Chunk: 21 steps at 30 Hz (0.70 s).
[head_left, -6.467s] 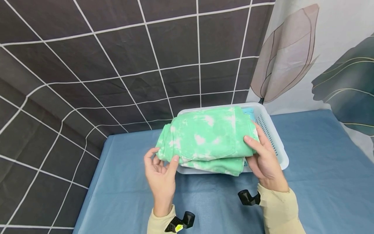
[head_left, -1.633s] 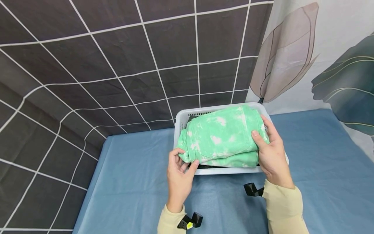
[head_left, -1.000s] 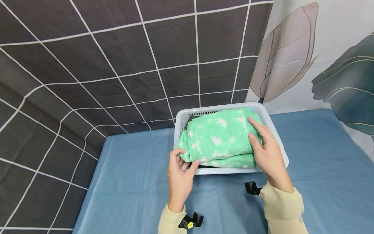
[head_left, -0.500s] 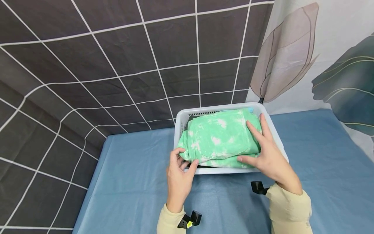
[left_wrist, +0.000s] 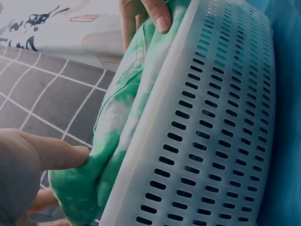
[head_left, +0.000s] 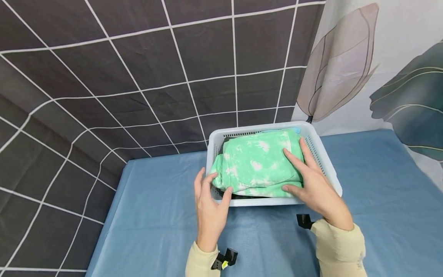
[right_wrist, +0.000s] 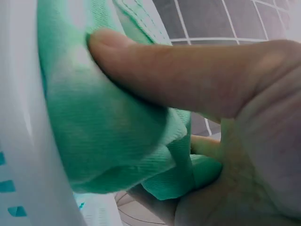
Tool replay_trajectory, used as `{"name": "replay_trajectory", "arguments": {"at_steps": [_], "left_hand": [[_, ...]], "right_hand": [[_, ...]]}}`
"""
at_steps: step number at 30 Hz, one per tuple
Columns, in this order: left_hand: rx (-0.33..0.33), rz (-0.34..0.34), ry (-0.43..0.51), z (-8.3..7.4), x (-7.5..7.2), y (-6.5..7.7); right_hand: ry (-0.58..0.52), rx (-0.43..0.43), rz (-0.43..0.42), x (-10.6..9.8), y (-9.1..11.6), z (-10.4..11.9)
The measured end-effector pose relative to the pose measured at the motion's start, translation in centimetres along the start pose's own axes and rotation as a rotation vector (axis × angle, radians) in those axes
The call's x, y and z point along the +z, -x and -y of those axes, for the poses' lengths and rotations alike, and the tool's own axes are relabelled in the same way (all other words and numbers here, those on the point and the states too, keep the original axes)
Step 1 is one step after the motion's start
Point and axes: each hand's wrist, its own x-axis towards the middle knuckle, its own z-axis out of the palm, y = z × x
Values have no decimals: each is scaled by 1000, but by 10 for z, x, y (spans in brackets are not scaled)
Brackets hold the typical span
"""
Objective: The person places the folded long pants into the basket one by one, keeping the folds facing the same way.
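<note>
A folded green-and-white tie-dye garment (head_left: 256,163) lies on top of other cloth in a white perforated basket (head_left: 273,201). My left hand (head_left: 212,211) is at the garment's left front corner, fingers spread, with thumb and index finger close to the fabric. My right hand (head_left: 320,190) rests on the garment's right end, fingers stretched over the top and thumb at the front fold. In the right wrist view the thumb (right_wrist: 188,70) presses along the green fabric (right_wrist: 103,122), and the end of the fold bulges toward the palm. The left wrist view shows layered green folds (left_wrist: 113,122) standing above the basket rim.
Light blue cloth (head_left: 296,130) and dark cloth (head_left: 246,197) peek out beneath the garment. The basket stands on a blue-covered table (head_left: 155,215), close against a dark grid-patterned curtain (head_left: 214,96). A leaf-print curtain (head_left: 340,65) hangs at the right.
Earlier the garment was carried over the basket's left side; it has moved right and sits inside. My left fingers have loosened and spread. My right hand has shifted its hold and pushed the right end slightly left.
</note>
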Motion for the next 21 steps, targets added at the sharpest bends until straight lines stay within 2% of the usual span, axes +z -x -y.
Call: {"name": "replay_trajectory", "arguments": {"at_steps": [5,9,17,21], "left_hand": [[88,29,-56,1,0,-2],[174,49,-84,3,1,-2],[315,53,-201,6,2,-3],[336,78,-232,7,1,-4]], "right_hand": [[61,-35,-54,6,-1,0],[78,-32,-63,10,-3,0],[105,1,-24,12,-2,3],[135,4,6,12,0,3]]}}
